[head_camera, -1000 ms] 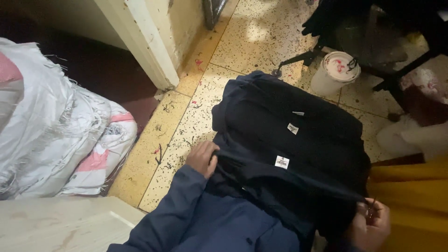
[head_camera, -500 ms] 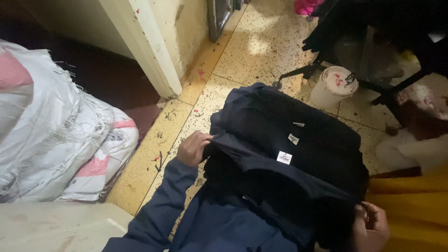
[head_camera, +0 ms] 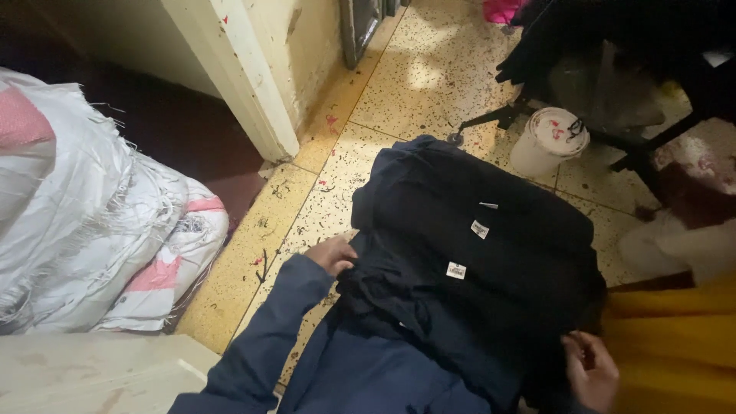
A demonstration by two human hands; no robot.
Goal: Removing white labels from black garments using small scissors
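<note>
Left hand (head_camera: pixel 331 254) and right hand (head_camera: pixel 590 369) both grip dark garment (head_camera: pixel 429 307), now bunched inward on garment stack (head_camera: pixel 491 207)

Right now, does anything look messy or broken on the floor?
Yes. The tiled floor is spattered with dark specks and some red marks. The white woven sacks have frayed, torn edges. The top dark garment, gripped by the left hand and right hand, lies bunched, not flat, on the stack.

A stack of dark navy folded cloth garments (head_camera: pixel 491 230) lies on the speckled floor. Small white tags show on top. Its near edge is bunched up.
</note>
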